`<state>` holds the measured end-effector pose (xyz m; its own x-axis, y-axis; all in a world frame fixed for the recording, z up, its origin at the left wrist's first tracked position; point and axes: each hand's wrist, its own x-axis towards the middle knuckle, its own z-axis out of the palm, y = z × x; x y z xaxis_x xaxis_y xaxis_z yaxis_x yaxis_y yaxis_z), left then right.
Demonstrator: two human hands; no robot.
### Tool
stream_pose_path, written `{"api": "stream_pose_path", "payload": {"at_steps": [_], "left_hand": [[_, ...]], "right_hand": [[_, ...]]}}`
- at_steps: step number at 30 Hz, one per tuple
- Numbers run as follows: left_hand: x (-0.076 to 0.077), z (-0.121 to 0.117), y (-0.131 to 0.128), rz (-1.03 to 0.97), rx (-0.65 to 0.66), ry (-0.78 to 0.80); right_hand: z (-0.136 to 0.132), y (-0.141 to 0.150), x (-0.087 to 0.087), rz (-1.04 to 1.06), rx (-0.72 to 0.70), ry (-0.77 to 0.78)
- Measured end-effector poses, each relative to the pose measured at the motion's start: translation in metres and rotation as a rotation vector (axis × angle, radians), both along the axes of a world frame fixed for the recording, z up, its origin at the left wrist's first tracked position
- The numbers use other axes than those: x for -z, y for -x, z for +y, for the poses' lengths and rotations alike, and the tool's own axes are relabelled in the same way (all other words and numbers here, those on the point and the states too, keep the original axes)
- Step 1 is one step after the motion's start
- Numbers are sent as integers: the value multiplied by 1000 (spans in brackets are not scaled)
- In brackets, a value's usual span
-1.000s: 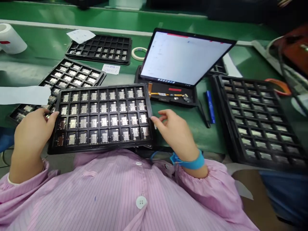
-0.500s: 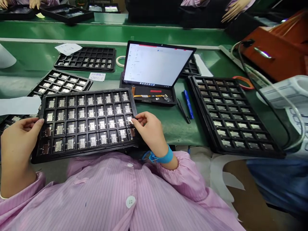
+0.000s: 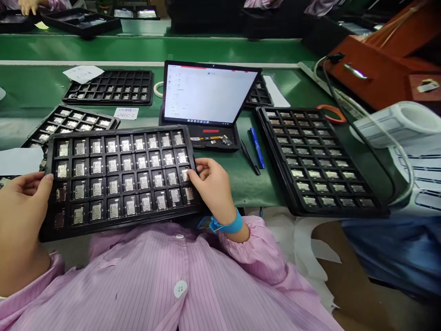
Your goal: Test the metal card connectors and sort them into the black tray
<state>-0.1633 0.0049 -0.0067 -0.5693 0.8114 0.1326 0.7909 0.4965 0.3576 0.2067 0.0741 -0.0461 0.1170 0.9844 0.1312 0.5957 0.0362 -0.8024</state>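
Note:
Between my two hands is a black compartment tray (image 3: 117, 178) filled with rows of small silver circuit boards, a few of them darker at the left and right ends. My left hand (image 3: 25, 216) grips its left edge, thumb on top and fingers underneath. At the right edge, my right hand (image 3: 214, 186) holds on in the same way, thumb near a corner compartment. The tray tilts slightly toward me above the table's front edge. A blue band circles my right wrist. Behind the tray stands a lit tablet screen (image 3: 206, 94) on a black box (image 3: 220, 143) holding a ribbon cable.
Another filled tray (image 3: 320, 156) lies to the right, with tweezers (image 3: 251, 158) and a blue marker (image 3: 257, 148) beside it. More trays, one a partly filled tray (image 3: 113, 87), sit at the left. An orange-brown box (image 3: 386, 69) and a white roll (image 3: 409, 122) are far right.
The view has shifted, so the table things appear further left. The tray stays in both hands, slightly nearer me at its left end. A co-worker's hand at the top right has left view.

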Motion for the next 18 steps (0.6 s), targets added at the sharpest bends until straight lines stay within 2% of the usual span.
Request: {"api": "stream_pose_path", "payload": {"at_steps": [2, 5, 8, 11, 15, 18], "left_hand": [[-8, 7, -23, -61, -56, -56], [-17, 20, -56, -135, 38, -22], [-15, 32, -78, -161, 144, 26], [-7, 42, -88, -193, 207, 94], [3, 48, -85, -192, 257, 166], [0, 48, -79, -168, 300, 234]], "right_hand": [[-2, -14, -2, 21, 56, -8], [-5, -42, -4, 27, 152, 8], [-10, -69, -2, -1, 209, 37], [-15, -87, 5, -16, 229, 76], [-18, -98, 13, -71, 210, 141], [-19, -101, 5, -180, 161, 170]]}}
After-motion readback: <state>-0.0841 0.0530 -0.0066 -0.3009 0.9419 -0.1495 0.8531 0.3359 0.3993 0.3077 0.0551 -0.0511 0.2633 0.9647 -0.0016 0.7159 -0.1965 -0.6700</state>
